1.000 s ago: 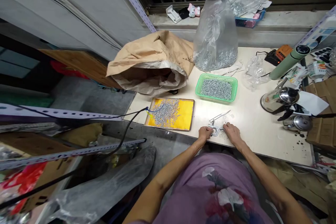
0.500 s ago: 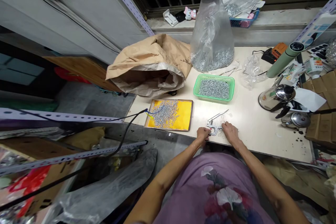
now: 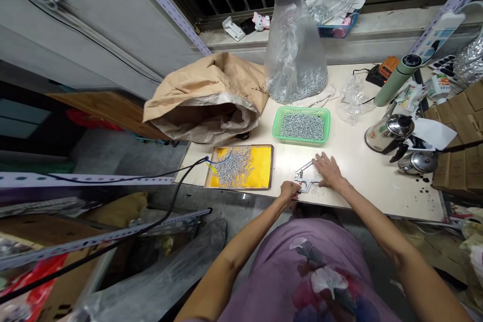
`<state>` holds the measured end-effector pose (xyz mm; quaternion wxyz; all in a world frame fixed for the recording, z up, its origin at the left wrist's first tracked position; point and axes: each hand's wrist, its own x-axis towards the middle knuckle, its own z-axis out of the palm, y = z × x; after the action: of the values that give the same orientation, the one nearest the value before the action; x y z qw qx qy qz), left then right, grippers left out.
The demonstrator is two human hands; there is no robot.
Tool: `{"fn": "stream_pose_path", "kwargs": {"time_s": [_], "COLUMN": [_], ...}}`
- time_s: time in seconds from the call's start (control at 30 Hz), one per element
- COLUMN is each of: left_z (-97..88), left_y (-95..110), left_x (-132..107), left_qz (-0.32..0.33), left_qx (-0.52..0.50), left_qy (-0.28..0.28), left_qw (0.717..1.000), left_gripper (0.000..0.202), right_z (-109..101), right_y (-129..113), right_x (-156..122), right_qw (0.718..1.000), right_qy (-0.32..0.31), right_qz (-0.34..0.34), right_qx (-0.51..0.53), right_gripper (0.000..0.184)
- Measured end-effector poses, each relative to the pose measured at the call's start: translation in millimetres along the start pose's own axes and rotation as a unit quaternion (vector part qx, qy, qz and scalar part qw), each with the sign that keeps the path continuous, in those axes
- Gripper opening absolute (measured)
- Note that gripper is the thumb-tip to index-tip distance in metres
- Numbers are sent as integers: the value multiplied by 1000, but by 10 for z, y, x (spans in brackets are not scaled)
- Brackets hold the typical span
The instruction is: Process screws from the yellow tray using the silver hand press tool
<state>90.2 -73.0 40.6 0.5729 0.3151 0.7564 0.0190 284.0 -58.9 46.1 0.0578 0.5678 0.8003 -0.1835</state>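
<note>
1. L hand [image 3: 289,191]: fingers pinched together at the L end of the metal tool [image 3: 310,181], looks clamped on it. Tiny red bit shows at the tips; can't tell if that's held too.
2. R hand [image 3: 329,171]: fingers spread apart, palm down, clamped on nothing. Fingertips at the far end of the tool's long arm [image 3: 305,166], thumb just beside the tool's R end; touching or not, can't tell.
3. Change vs ½ s ago: R fingers were bunched at the tool's R end; now opened & shifted fwd to the arm tip, hiding it. L hand same spot, approx.
4. Meaning, my read: attn has gone to the long arm, L hand steadying the tool.
5. Tool's loc: flat on the surface [image 3: 362,186], b/w both hands' fingers, near its front edge.
6. Left of L fingers: yellow tray [image 3: 264,166] w/ loose metal pins [image 3: 234,166].
7. Beyond R fingertips: green basket [image 3: 327,126] w/ more small metal pcs [image 3: 302,127]; clear bag [image 3: 296,50] behind it.
8. Well right of R fingers: steel pot [image 3: 388,133].
</note>
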Motion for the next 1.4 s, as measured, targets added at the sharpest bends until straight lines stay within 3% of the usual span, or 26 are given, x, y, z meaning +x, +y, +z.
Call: {"fn": "stream_pose_path", "kwargs": {"time_s": [0.1, 0.2, 0.5, 0.57, 0.63, 0.7, 0.77, 0.83, 0.9, 0.97, 1.07, 1.17, 1.27, 1.4], "left_z": [19, 37, 47, 33, 27, 49, 114, 213, 312, 373, 378, 346, 347, 381], "left_y": [-6, -9, 25, -17, -89, -156, -167, -94, 42, 182, 302, 319, 319, 351], "left_x": [-8, -26, -90, -94, -100, -102, -87, -43, 21, 83, 121, 99, 74, 85], "left_qz": [3, 0, 8, 19, 75, 193, 334, 440, 492, 504, 506, 506, 480, 447], "left_qx": [-10, -19, -17, 21, 95, 193, 287, 367, 430, 476, 516, 541, 560, 560], "left_qy": [13, 20, 29, 30, 67, 125, 152, 140, 121, 101, 64, 41, 24, -2], "left_qw": [1000, 1000, 999, 999, 990, 954, 885, 807, 747, 714, 688, 671, 675, 698], "left_gripper": [9, 8, 13, 13, 13, 11, 15, 28, 41, 50, 54, 44, 26, 18], "right_z": [37, 48, -20, -7, 8, 22, 35, 48, 60, 68, 72, 64, 45, -8], "right_y": [58, 44, -51, -78, -107, -133, -153, -167, -174, -180, -198, -238, -277, -279], "right_x": [98, 95, -8, -27, -51, -74, -94, -111, -131, -158, -201, -221, -211, -169], "right_qw": [1000, 1000, 999, 999, 999, 999, 999, 998, 998, 998, 998, 997, 997, 995], "right_qy": [-4, 4, -4, -5, -4, 1, 10, 21, 29, 33, 34, 17, -8, -40], "right_qz": [-14, -11, 5, 9, 14, 20, 26, 33, 39, 41, 51, 65, 74, 86], "right_qx": [-4, -8, -36, -37, -37, -36, -37, -40, -41, -38, -32, -29, -18, 0], "right_gripper": [105, 101, 64, 55, 47, 42, 39, 38, 40, 45, 55, 45, 23, 27]}}
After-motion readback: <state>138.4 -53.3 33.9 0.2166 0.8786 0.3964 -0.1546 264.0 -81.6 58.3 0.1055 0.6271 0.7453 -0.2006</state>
